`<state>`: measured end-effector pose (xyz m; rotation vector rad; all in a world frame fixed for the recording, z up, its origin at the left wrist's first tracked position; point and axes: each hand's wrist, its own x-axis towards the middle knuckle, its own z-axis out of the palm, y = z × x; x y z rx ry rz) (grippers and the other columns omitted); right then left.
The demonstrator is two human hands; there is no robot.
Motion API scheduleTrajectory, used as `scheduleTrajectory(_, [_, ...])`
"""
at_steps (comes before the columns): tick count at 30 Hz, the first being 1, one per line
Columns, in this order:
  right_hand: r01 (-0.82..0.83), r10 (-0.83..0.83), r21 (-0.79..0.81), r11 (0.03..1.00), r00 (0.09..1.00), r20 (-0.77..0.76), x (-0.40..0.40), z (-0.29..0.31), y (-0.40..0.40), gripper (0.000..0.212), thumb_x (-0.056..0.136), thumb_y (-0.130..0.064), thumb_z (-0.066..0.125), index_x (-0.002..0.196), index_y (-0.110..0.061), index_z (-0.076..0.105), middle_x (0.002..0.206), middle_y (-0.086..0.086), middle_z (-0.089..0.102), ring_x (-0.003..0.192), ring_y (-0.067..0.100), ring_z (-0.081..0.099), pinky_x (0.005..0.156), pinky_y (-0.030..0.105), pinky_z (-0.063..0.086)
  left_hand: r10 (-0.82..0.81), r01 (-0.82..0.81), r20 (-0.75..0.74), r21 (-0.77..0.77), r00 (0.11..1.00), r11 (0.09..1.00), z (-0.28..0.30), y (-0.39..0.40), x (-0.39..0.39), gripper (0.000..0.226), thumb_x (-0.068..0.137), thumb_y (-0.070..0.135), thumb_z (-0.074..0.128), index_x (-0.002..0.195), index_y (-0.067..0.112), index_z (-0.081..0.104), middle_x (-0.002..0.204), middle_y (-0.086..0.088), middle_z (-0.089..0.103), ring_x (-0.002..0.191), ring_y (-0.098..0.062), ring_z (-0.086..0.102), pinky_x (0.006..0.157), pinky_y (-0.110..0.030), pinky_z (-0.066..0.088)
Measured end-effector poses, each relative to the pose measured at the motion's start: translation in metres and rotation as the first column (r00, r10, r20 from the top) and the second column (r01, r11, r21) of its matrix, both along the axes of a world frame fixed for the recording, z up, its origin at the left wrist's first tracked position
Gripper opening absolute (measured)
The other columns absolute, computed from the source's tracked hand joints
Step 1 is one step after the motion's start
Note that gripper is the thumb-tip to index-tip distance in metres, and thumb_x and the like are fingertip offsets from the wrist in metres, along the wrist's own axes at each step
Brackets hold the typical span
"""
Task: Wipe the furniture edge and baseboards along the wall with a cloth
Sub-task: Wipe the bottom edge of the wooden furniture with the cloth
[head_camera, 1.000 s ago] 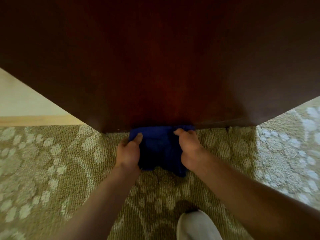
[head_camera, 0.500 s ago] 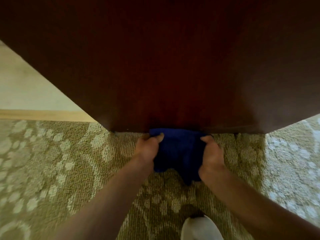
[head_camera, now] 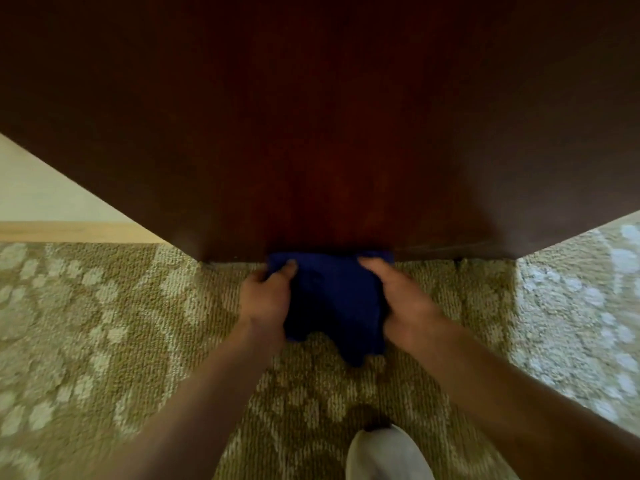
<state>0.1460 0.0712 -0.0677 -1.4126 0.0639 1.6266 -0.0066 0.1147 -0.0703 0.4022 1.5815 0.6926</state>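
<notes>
The blue cloth [head_camera: 334, 299] is bunched between both hands and pressed against the bottom edge of the dark wooden furniture [head_camera: 311, 150], where that edge meets the patterned carpet [head_camera: 104, 341]; the left hand [head_camera: 266, 299] grips the cloth's left side, fingers [head_camera: 289, 266] curled over its top; the right hand [head_camera: 403, 303] grips the right side, thumb laid along the upper fold; the furniture-edge wipe looks to be the step in hand; the pale baseboard [head_camera: 69, 232], well left of the fingers, seems untouched; next likely calls for steady pressure while sliding sideways along the edge.
</notes>
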Motion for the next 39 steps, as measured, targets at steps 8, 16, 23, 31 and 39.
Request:
scheduleTrajectory(8, [0.033, -0.04, -0.136, 0.99, 0.998, -0.052, -0.007, -0.001, -0.012, 0.037, 0.087, -0.027, 0.067, 0.123, -0.016, 0.064, 0.111, 0.012, 0.073, 0.097, 0.031, 0.071, 0.075, 0.039, 0.058, 0.083, -0.067, 0.096, -0.156, 0.992, 0.985, -0.008, -0.032, 0.004, 0.051, 0.09, 0.038, 0.064, 0.132, 0.013, 0.049, 0.128, -0.011, 0.06, 0.108, -0.038, 0.062, 0.087, -0.058, 0.053])
scheduleTrajectory(16, [0.276, -0.262, 0.112, 0.955, 0.957, -0.126, 0.045, 0.022, -0.032, 0.033, 0.09, -0.024, 0.06, 0.12, -0.013, 0.066, 0.116, 0.011, 0.072, 0.106, 0.029, 0.069, 0.082, 0.041, 0.056, -0.222, 0.219, 0.259, 0.044, 0.94, 0.975, 0.027, -0.02, 0.047, 0.022, 0.092, 0.035, 0.059, 0.11, 0.027, 0.069, 0.111, 0.002, 0.074, 0.097, -0.023, 0.072, 0.076, -0.04, 0.058])
scheduleTrajectory(23, [0.076, -0.051, -0.103, 0.992, 0.974, 0.223, 0.04, -0.003, -0.017, 0.032, 0.097, -0.021, 0.053, 0.128, -0.013, 0.059, 0.12, 0.013, 0.067, 0.107, 0.034, 0.065, 0.097, 0.052, 0.051, -0.195, 0.208, 0.149, -0.077, 0.969, 0.975, 0.001, -0.021, 0.064, 0.035, 0.095, 0.032, 0.058, 0.126, 0.014, 0.061, 0.121, -0.011, 0.067, 0.1, -0.033, 0.068, 0.077, -0.044, 0.056])
scheduleTrajectory(31, [0.317, -0.329, 0.089, 0.944, 0.904, 0.272, 0.065, 0.021, -0.021, 0.023, 0.091, -0.016, 0.056, 0.112, -0.007, 0.062, 0.105, 0.013, 0.071, 0.092, 0.028, 0.069, 0.075, 0.038, 0.057, -0.197, 0.188, 0.256, 0.06, 0.946, 0.98, 0.015, -0.036, 0.083, 0.023, 0.093, 0.031, 0.06, 0.115, 0.023, 0.063, 0.107, 0.003, 0.072, 0.091, -0.02, 0.072, 0.072, -0.034, 0.058])
scheduleTrajectory(39, [0.259, -0.227, -0.06, 0.964, 0.919, 0.321, 0.063, 0.003, -0.017, 0.034, 0.09, -0.018, 0.056, 0.123, -0.007, 0.055, 0.112, 0.014, 0.067, 0.102, 0.034, 0.066, 0.087, 0.046, 0.056, -0.085, 0.086, 0.047, -0.019, 0.995, 0.996, 0.01, -0.044, 0.112, 0.044, 0.096, 0.033, 0.058, 0.136, 0.016, 0.05, 0.128, -0.003, 0.058, 0.11, -0.026, 0.06, 0.095, -0.043, 0.05])
